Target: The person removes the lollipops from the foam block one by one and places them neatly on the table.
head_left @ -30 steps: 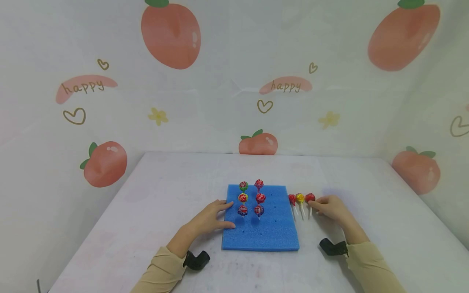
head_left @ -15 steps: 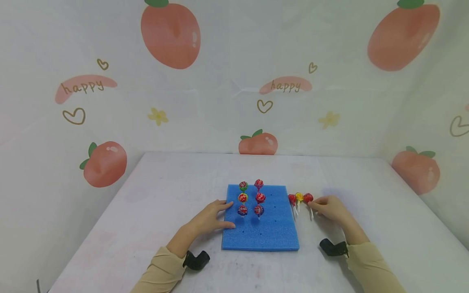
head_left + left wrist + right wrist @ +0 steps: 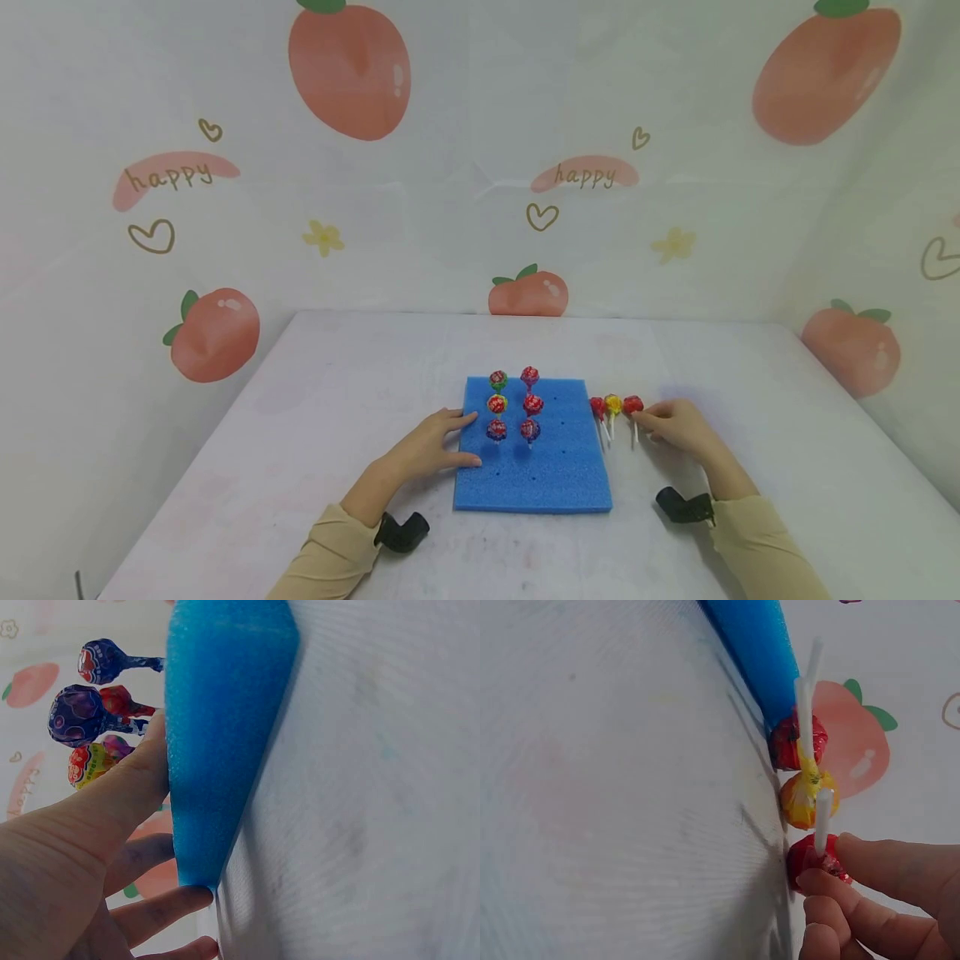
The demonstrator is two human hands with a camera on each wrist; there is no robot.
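Observation:
A blue foam board lies on the table, with several wrapped lollipops standing upright in two columns in it, among them a yellow-red one and a purple one. My left hand rests along the board's left side, its fingers spread and fairly straight, the thumb touching the edge. Right of the board, three lollipops stand head-down with sticks up: a red one, a yellow one and a second red one. Thumb and finger of my right hand pinch that second red lollipop near its stick.
Small holes dot the foam board. White table surface surrounds it, backed by a white curtain printed with fruit. Black wrist devices sit at both sleeves.
The red lollipop under my right fingers tilted left, then came back a little to the right. The yellow lollipop's stick also shifted left. My left hand stays put.

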